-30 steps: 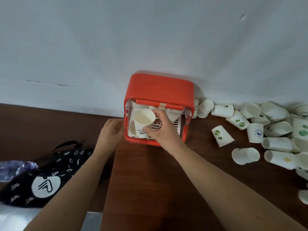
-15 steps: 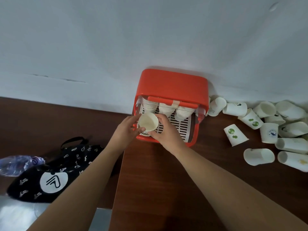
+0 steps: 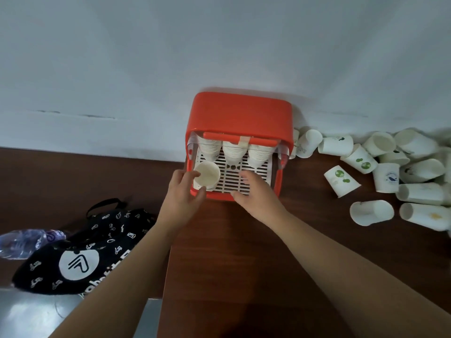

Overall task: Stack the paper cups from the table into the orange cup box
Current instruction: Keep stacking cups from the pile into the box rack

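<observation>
The orange cup box (image 3: 240, 113) stands against the white wall with its front open and a white slotted tray (image 3: 233, 176) inside. Three stacks of paper cups (image 3: 233, 152) hang at the back of the box. A single paper cup (image 3: 207, 175) sits at the front left of the tray, mouth facing me. My left hand (image 3: 181, 198) grips this cup with thumb and fingers on its rim. My right hand (image 3: 256, 195) rests open on the tray's front edge, holding nothing. Several loose paper cups (image 3: 388, 176) lie on the brown table to the right.
A black patterned bag (image 3: 80, 252) lies at the left below the table edge, with a crumpled plastic bottle (image 3: 26, 242) beside it. The wooden table (image 3: 244, 264) stretches towards me. The white wall (image 3: 146, 69) stands directly behind the box.
The cup has passed from my right hand to my left hand and moved to the tray's front left. My right hand let go and drew back to the right.
</observation>
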Demonstrator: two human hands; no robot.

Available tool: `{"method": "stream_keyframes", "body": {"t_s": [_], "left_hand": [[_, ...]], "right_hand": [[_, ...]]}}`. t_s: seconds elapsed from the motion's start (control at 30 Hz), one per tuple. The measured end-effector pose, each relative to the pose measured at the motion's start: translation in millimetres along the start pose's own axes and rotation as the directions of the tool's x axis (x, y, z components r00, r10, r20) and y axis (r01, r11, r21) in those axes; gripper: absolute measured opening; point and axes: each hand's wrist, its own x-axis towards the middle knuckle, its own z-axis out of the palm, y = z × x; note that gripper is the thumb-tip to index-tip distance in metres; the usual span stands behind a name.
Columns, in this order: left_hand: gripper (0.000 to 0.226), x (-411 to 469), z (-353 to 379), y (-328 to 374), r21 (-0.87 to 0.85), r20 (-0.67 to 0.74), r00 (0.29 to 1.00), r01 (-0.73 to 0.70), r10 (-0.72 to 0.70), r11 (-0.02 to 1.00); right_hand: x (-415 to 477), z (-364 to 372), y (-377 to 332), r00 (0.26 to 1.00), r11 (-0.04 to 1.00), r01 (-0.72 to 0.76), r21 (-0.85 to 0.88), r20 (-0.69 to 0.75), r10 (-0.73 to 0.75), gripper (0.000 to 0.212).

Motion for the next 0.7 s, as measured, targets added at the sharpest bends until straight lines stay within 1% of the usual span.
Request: {"method": "stream_keyframes", "body": {"t_s": [0.07,0.13,0.23,0.33,0.43,0.5,0.6,0.63,0.7], "left_hand": [[0.037,-15,9,12,-0.016,0.059,0.995,-0.085,0.086,0.996],[0.033,-25,28,28,-0.038,0.158,0.97,-0.179,0.183,0.983],[0.028,-26,70,67,-0.056,0.34,0.887,-0.313,0.313,0.948],[0.028,-16,114,126,-0.097,0.453,0.83,-0.316,0.325,0.944],[0.034,-3,166,186,-0.132,0.52,0.811,-0.234,0.268,0.963],[0.047,6,202,219,-0.103,0.592,0.789,-0.128,0.164,0.986],[0.065,17,256,251,-0.073,0.685,0.728,0.047,0.016,0.996],[0.069,20,271,258,-0.064,0.705,0.708,0.109,-0.033,0.992],[0.07,23,294,267,-0.055,0.737,0.667,0.218,-0.107,0.974]], "right_hand": [[-23,-26,23,1.0,0.998,-0.025,-0.052,-0.003,0.025,0.055],[-44,-56,54,0.996,0.99,-0.085,-0.117,-0.036,0.081,0.051],[-72,-101,107,0.975,0.965,-0.2,-0.169,-0.136,0.178,0.05],[-95,-144,160,0.927,0.923,-0.331,-0.196,-0.25,0.279,0.05],[-107,-174,207,0.846,0.88,-0.463,-0.11,-0.35,0.401,0.048],[-108,-185,230,0.795,0.844,-0.536,-0.028,-0.354,0.493,0.049],[-102,-190,253,0.757,0.807,-0.577,0.125,-0.29,0.586,0.05],[-100,-190,258,0.749,0.793,-0.582,0.182,-0.262,0.609,0.049],[-97,-187,270,0.755,0.773,-0.58,0.257,-0.188,0.628,0.043]]}}
